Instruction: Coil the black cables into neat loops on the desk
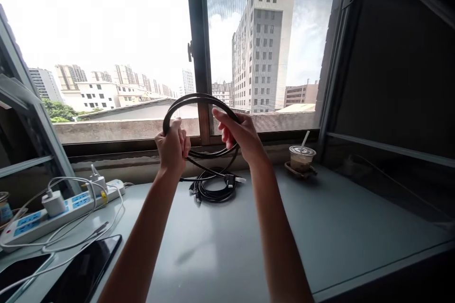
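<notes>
Both my hands hold up a looped black cable [185, 99], wound in a ring above the desk in front of the window. My left hand [173, 146] is closed around the ring's left side, its thumb on top. On the right side, my right hand [239, 131] has its fingers curled at the cable and its thumb stretched across it. Loose lengths hang from the ring towards a second coil of black cable [213, 197] lying on the desk. A connector with a pale tip [241, 180] lies at that coil's upper right.
A white power strip [76, 208] with chargers and white cords is at the left. Two dark-screened devices, including a tablet [83, 270], lie at the lower left. A lidded drink cup [301, 157] with a straw stands on a coaster at the back right, near the window.
</notes>
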Action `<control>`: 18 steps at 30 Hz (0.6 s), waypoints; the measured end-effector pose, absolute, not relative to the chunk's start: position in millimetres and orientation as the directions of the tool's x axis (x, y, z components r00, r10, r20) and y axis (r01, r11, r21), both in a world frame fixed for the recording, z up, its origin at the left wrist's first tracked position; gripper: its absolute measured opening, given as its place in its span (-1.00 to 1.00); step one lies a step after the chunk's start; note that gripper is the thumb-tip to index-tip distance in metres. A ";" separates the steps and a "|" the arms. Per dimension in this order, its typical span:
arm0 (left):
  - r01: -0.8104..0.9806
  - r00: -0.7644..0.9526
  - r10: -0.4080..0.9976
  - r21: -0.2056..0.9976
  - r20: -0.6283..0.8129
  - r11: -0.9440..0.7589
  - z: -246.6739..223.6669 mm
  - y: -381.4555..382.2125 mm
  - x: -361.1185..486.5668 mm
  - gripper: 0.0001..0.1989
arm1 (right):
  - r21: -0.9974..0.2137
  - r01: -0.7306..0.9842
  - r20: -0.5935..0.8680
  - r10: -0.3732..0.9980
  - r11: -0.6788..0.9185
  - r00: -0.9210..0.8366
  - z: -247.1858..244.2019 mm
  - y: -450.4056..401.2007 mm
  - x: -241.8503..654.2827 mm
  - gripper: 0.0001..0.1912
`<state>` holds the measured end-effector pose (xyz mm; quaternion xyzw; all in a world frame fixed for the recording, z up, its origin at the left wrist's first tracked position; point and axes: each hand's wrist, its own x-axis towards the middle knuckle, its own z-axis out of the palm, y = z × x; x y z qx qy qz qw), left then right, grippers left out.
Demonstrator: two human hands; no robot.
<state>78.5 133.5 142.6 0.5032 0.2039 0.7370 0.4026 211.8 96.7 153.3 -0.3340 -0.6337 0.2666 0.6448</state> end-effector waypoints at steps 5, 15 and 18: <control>-0.241 0.039 0.873 0.852 0.486 -0.464 124.4 147.0 93.4 -0.61 | -0.801 -0.102 0.594 0.804 0.589 -0.022 159.6 75.4 218.5 -0.58; 0.109 0.455 0.869 0.957 0.193 -0.269 111.1 143.5 103.2 -0.47 | -0.715 -0.284 0.595 0.770 0.638 0.232 168.7 60.5 203.4 -0.56; 0.241 0.681 0.732 0.949 -0.015 -0.205 115.0 140.1 95.3 -0.30 | -0.696 -0.319 0.602 0.765 0.643 0.228 169.3 59.1 200.6 -0.55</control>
